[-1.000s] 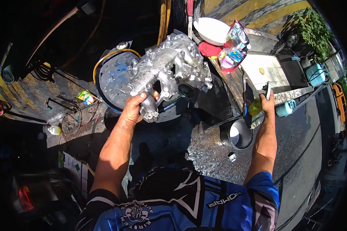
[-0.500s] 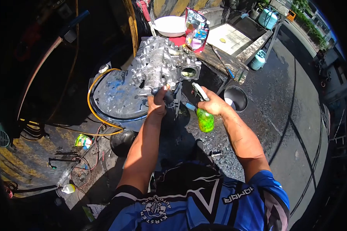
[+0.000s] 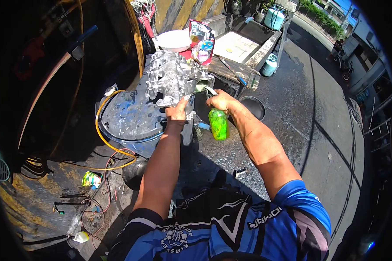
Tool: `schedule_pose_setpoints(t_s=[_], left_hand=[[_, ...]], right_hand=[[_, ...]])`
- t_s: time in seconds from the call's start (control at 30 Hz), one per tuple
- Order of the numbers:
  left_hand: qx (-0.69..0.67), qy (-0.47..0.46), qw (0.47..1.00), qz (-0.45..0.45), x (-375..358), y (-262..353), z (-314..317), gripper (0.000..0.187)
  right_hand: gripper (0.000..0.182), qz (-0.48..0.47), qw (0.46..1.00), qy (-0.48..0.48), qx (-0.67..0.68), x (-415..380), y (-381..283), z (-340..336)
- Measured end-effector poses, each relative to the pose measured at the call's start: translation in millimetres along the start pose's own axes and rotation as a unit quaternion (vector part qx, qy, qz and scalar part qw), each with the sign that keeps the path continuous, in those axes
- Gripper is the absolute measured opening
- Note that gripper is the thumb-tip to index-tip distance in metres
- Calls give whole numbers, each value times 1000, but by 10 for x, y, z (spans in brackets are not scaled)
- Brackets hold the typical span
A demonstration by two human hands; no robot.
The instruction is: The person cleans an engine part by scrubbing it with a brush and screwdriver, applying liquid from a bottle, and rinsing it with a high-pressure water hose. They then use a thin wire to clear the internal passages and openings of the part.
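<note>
A blue drum (image 3: 126, 119) stood at left, and over its right edge the left hand (image 3: 177, 112) gripped a cast-metal engine part (image 3: 172, 80). Just right, the right hand (image 3: 221, 101) clasped a green spray bottle (image 3: 217, 123), its nozzle at the part's round opening.

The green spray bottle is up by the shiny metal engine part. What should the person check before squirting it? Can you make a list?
1. Left hand grips the metal engine part: ok.
2. Right hand holds the green spray bottle: ok.
3. Nozzle points at the part's round opening: ok, it sits right beside it.
4. Liquid in the bottle: ok, it shows green.
5. Part rests steady on the blue drum: cannot tell, the hand hides its underside.
6. Finger on the trigger: cannot tell.
</note>
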State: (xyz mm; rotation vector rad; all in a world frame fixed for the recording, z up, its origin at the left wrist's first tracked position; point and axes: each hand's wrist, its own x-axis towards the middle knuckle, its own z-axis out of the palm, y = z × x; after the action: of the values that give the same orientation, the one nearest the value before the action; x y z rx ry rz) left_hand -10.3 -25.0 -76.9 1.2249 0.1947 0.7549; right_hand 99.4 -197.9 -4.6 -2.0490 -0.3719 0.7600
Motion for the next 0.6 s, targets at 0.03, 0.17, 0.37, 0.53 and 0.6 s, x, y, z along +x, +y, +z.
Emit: schedule_pose_setpoints(t_s=[0.03, 0.17, 0.37, 0.53, 0.6], left_hand=[[-22, 10, 1000, 18, 7, -8, 19, 41], [8, 2, 999, -54, 52, -103, -69, 54], [-142, 6, 989, -36, -6, 40, 90, 52], [-35, -20, 999, -22, -2, 81, 38, 48], [1, -21, 999, -35, -4, 67, 16, 45]], right_hand=[[47, 5, 1000, -5, -7, 49, 14, 7], [42, -4, 1000, -10, 9, 198, 78, 19], [47, -24, 999, 15, -18, 269, 114, 27], [52, -53, 989, 63, -124, 260, 162, 53], [53, -44, 985, 59, -158, 232, 148, 22]])
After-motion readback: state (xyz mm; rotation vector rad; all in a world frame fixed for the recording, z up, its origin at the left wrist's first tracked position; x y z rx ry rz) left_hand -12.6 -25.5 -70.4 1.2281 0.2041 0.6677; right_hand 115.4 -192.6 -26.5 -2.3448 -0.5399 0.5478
